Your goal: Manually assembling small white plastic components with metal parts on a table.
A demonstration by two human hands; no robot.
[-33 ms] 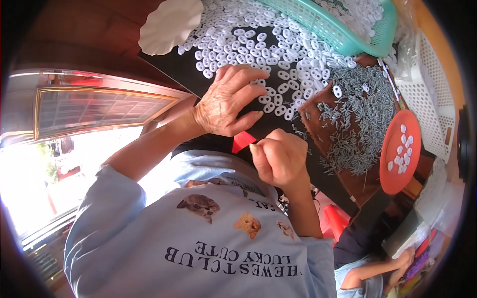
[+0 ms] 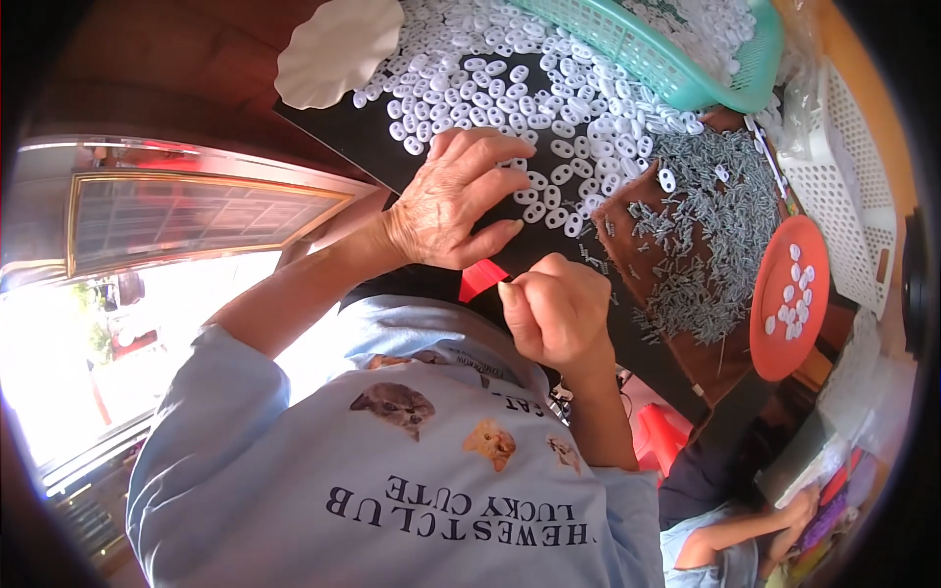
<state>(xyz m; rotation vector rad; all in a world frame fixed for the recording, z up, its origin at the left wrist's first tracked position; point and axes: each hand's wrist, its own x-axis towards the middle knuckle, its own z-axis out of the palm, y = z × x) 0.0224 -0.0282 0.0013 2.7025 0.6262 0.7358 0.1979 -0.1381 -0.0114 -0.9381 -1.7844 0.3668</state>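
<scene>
My left hand (image 2: 459,201) hovers over or rests at the near edge of many white oval plastic pieces (image 2: 431,110), each with two holes. Its fingers are bent and apart, the thumb stands off from them, and nothing shows in its grasp. To its right, my right hand (image 2: 561,312) is closed, thumb against the curled fingers. Whatever lies inside that pinch is hidden. A red object (image 2: 480,279), only partly visible, shows between the two hands by the table edge. Small grey metal screws or pins (image 2: 701,235) are heaped on a brown cloth (image 2: 627,220) right of my hands.
A green plastic basket (image 2: 676,93) with more white pieces stands at the back. An orange-red plate (image 2: 774,343) on the right carries several pieces. A pale scalloped dish (image 2: 338,54) is far left, a white perforated basket (image 2: 843,186) far right. Another person's arm (image 2: 725,539) shows lower right.
</scene>
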